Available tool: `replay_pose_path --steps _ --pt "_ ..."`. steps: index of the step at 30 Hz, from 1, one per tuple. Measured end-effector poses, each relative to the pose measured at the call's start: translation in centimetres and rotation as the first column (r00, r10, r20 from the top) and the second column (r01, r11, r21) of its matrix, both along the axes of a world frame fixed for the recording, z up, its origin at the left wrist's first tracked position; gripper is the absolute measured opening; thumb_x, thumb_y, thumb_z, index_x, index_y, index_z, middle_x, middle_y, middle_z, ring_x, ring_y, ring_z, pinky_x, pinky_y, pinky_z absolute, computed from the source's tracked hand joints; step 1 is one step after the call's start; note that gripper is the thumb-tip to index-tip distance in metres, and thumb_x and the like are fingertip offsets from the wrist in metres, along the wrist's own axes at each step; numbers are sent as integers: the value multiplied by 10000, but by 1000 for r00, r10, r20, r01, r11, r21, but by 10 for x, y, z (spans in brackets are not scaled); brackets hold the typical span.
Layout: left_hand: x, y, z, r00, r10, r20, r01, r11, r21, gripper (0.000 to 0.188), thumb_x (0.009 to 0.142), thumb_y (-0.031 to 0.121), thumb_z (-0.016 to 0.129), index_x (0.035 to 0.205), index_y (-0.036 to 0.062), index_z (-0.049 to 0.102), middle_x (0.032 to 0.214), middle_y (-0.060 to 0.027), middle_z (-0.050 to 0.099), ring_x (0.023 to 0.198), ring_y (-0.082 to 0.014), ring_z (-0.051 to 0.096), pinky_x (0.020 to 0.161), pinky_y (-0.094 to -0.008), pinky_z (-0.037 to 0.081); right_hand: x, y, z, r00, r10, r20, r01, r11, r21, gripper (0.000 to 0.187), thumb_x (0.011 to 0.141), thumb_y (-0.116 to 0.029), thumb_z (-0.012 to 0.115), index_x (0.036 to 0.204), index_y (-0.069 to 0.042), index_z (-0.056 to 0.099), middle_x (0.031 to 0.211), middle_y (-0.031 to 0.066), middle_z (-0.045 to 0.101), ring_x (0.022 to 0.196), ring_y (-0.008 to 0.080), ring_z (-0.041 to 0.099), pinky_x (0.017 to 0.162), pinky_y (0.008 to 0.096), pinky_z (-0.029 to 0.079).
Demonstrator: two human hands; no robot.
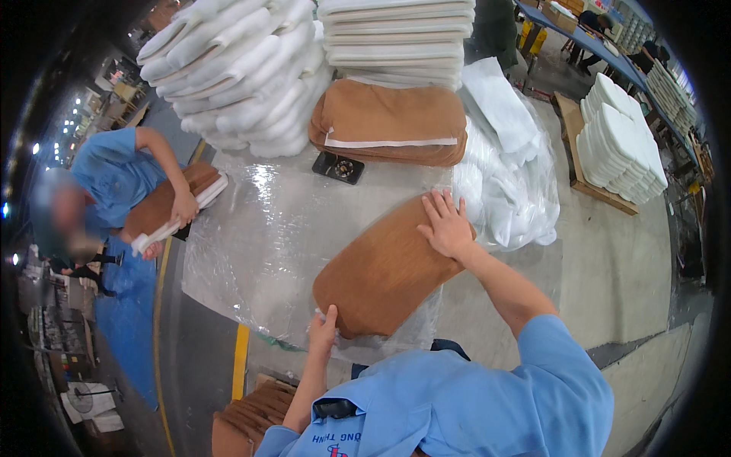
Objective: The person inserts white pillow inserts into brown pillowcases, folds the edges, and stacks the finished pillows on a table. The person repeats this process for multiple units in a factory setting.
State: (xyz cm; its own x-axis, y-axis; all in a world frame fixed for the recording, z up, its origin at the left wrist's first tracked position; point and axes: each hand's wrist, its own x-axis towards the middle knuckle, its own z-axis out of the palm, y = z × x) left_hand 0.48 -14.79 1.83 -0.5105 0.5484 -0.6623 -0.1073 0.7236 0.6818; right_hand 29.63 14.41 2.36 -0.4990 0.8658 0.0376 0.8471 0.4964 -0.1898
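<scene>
A brown fabric-covered cushion (pixel 377 266), long with rounded corners, lies aslant on the plastic-covered table (pixel 244 244) before me. My left hand (pixel 323 329) pinches its near left corner, thumb on top and the other fingers hidden beneath. At the far right end, my right hand (pixel 448 228) rests flat on the brown fabric with the fingers spread. Beyond the cushion is a pile of brown covers (pixel 388 110) with a white strip (pixel 392 142) along the front. A dark phone-like object (pixel 337 167) lies just in front of that pile.
Tall stacks of folded white padding (pixel 236 76) and flat white pads (pixel 396 38) stand at the back. White sheets in clear plastic (pixel 506 175) lie right. A co-worker (pixel 114 175) handles another brown cushion at left. More brown pieces (pixel 247 419) sit low by my left arm.
</scene>
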Motion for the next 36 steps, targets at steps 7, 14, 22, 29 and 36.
replay_pose_path --steps 7,14,22,29,36 --pt "-7 -8 -20 987 -155 -40 159 976 146 712 1100 560 532 1376 -92 605 1255 -165 708 1130 -264 660 918 -378 527 -34 -48 -6 968 225 111 -223 974 -27 995 1025 -714 434 1679 13 253 1768 223 176 1646 411 105 1312 628 87" --pt "0 -7 -17 993 -113 26 105 974 203 713 1126 524 500 1496 -86 524 1479 -193 609 1369 -277 561 1143 -387 424 -62 -110 -11 919 393 -39 -394 918 -38 982 985 -726 497 1654 -22 348 1746 218 258 1627 448 155 1283 679 103" --pt "20 -6 -30 792 446 417 -579 766 279 573 1122 448 466 1445 -12 575 1375 -146 644 1213 -279 635 984 -438 524 -65 -197 -7 729 570 -379 -674 693 -255 761 1066 -612 459 1626 -96 446 1751 146 293 1643 363 173 1297 656 98" --pt "-2 -46 5 849 511 134 -524 787 325 247 1033 214 512 1169 75 665 972 -81 619 763 -217 615 501 -390 477 26 -227 -7 675 64 -735 -329 918 -222 386 982 -197 734 1344 -71 693 1352 153 692 1251 345 660 1030 443 547" --pt "-5 -49 18 935 266 236 -352 782 515 198 941 -73 484 908 1 665 1026 -161 682 792 -258 670 668 -417 608 93 -269 -56 387 -775 -500 46 558 -828 296 1049 -201 667 1296 -43 709 1134 102 744 922 201 725 826 357 583"
